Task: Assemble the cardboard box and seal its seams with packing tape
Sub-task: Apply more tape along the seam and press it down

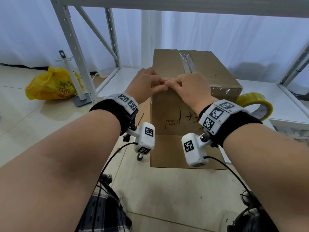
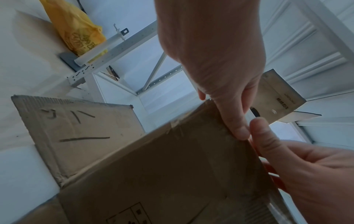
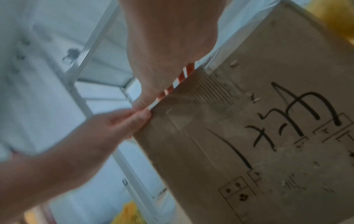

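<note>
Cardboard box (image 1: 192, 77) stands on the floor in front of our knees, partly inside the bottom bay of a white metal shelving frame (image 1: 71, 39). Top flaps are folded shut; a strip of clear tape (image 1: 188, 60) runs along the centre seam on top, wrinkled at the far end. One lower flap (image 1: 184, 151) lies flat on the floor toward us. Near side carries black handwritten marks and small printed symbols.

Both our hands are at the near top edge of the box, fingertips touching each other. Left hand (image 1: 147, 81): fingers curled over the edge, thumb pressed on the near face, pinching the edge. Right hand (image 1: 189, 86): fingers curled, thumb meeting the left thumb at the same edge, also pinching. In the right wrist view a narrow red-and-white striped strip (image 3: 178, 81) shows along that edge under the right hand; we cannot tell what it is. That view is blurred.

Roll of yellowish packing tape (image 1: 255, 104) sits just right of the box, on the shelf base, behind our right wrist.

Left of the frame: yellow plastic bag (image 1: 50, 84) on the floor, and a white pole on a grey base (image 1: 73, 77) right beside it.
</note>
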